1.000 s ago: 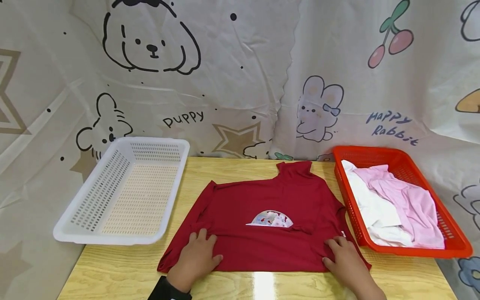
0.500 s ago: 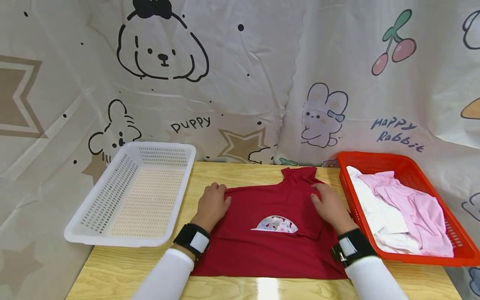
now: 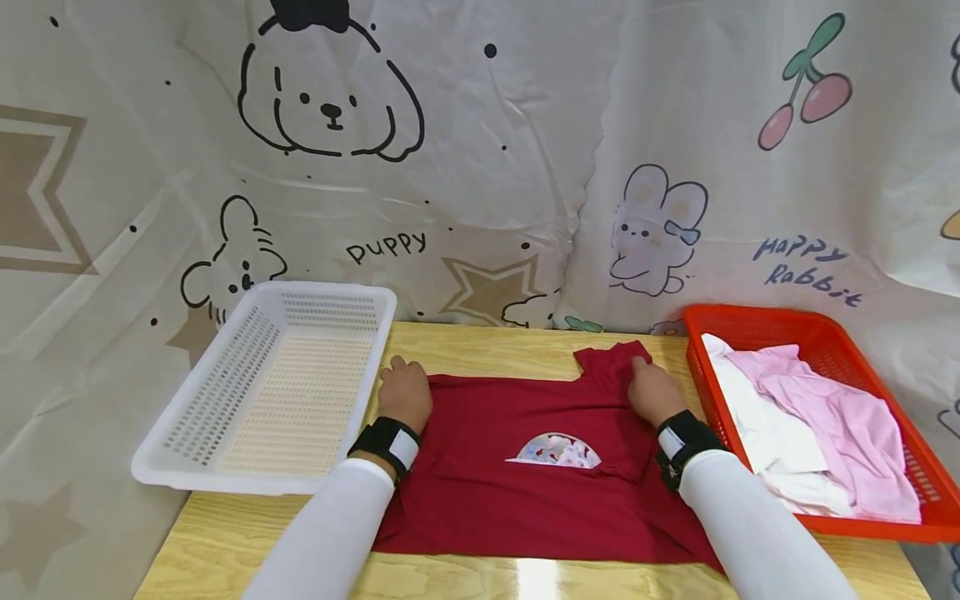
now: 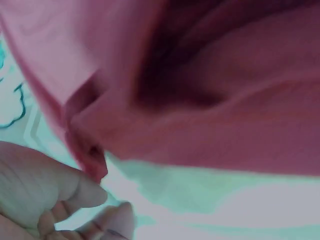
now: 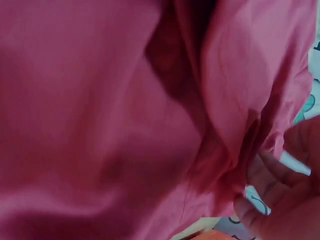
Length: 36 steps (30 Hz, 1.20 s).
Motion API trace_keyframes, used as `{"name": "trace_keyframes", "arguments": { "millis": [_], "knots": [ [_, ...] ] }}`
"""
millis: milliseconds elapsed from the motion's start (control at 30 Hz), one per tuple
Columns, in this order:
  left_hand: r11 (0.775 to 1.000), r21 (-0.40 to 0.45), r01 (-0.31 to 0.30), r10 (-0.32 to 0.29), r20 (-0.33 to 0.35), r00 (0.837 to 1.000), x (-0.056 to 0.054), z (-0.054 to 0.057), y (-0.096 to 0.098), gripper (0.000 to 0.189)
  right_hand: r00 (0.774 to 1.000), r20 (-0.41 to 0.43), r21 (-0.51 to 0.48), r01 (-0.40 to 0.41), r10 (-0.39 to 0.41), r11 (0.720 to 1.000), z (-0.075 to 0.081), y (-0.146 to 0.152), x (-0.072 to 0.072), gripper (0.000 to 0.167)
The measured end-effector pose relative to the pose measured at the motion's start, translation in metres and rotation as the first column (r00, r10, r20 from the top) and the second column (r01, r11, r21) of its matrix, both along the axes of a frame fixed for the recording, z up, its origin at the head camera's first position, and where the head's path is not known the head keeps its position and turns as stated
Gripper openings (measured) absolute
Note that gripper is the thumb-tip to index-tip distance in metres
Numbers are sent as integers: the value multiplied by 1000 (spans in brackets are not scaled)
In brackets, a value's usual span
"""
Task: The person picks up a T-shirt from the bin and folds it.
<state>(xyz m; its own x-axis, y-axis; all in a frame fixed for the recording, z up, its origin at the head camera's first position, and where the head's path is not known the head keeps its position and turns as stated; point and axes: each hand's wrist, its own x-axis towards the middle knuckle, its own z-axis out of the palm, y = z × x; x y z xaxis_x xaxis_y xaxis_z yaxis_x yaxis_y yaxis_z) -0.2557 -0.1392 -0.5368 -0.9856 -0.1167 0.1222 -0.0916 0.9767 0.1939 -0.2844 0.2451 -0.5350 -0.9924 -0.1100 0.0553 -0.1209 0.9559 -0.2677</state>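
A dark red high-necked top (image 3: pixel 495 508) lies spread on the table, with a pale flowered half-round print at its middle. My left hand (image 3: pixel 405 392) is at its upper left corner, fingers bent. In the left wrist view, a gap shows between thumb and finger (image 4: pixel 120 217), and the folded cloth corner ends right by the thumb (image 4: pixel 85 192). My right hand (image 3: pixel 654 392) pinches the top beside the collar (image 3: pixel 611 360). In the right wrist view, folds gather at its fingertips (image 5: pixel 247 205). Each wrist wears a black strap; white sleeves cover the forearms.
A white perforated plastic basket (image 3: pixel 157 467) stands on the left. On the right, a red basket (image 3: pixel 885 529) holds white cloth (image 3: pixel 772 425) and pink cloth (image 3: pixel 832 417). A patterned curtain (image 3: pixel 450 108) hangs behind the wooden table (image 3: pixel 465 333).
Both hands have moved from the lower part of the top up to its shoulders. Its upper left corner has shifted left, and the collar right. The head view has moved slightly.
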Motion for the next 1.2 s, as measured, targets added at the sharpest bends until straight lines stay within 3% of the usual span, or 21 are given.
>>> {"name": "trace_keyframes", "arguments": {
  "millis": [67,133,233,333,400,500,600,733,833,933,1000,1133,1200],
  "knots": [
    [998,5,56,-56,33,998,-2,4,4,26,999,-53,8,2,-1,1000,0,2,-2,27],
    [990,22,143,-144,83,986,-4,5,11,34,995,-86,-9,-54,53,998,-4,4,-4,32],
    [961,37,274,-277,178,944,-5,1,24,42,986,-26,-57,-163,162,985,-9,12,2,45],
    [947,28,321,-319,220,922,-3,-5,32,38,980,54,-70,-187,191,980,-15,21,12,51],
    [951,3,310,-303,217,928,-2,-8,33,31,986,58,-36,-156,158,987,-17,26,15,54],
    [969,-11,246,-239,196,951,-2,-6,27,20,993,63,15,-103,102,995,-15,28,11,61],
    [987,58,148,-156,189,969,-5,2,18,12,984,147,41,-104,96,994,-7,22,6,64],
    [980,198,32,-69,186,980,-9,21,5,13,972,205,65,-126,111,990,4,9,1,29],
    [963,269,31,-68,131,989,-9,39,-4,13,991,115,103,-83,71,991,15,3,0,9],
    [946,322,42,-65,63,996,-4,56,-8,17,998,-12,110,-60,62,992,32,3,1,13],
    [936,349,50,-62,24,998,2,64,-8,23,995,-50,77,-77,81,994,45,9,7,15],
    [930,356,91,-80,-45,996,21,73,-6,28,982,-113,-44,-156,150,987,68,21,27,10],
    [931,345,123,-102,-79,992,33,74,-6,28,968,-191,-102,-185,164,977,75,25,44,13]
  ]
}}
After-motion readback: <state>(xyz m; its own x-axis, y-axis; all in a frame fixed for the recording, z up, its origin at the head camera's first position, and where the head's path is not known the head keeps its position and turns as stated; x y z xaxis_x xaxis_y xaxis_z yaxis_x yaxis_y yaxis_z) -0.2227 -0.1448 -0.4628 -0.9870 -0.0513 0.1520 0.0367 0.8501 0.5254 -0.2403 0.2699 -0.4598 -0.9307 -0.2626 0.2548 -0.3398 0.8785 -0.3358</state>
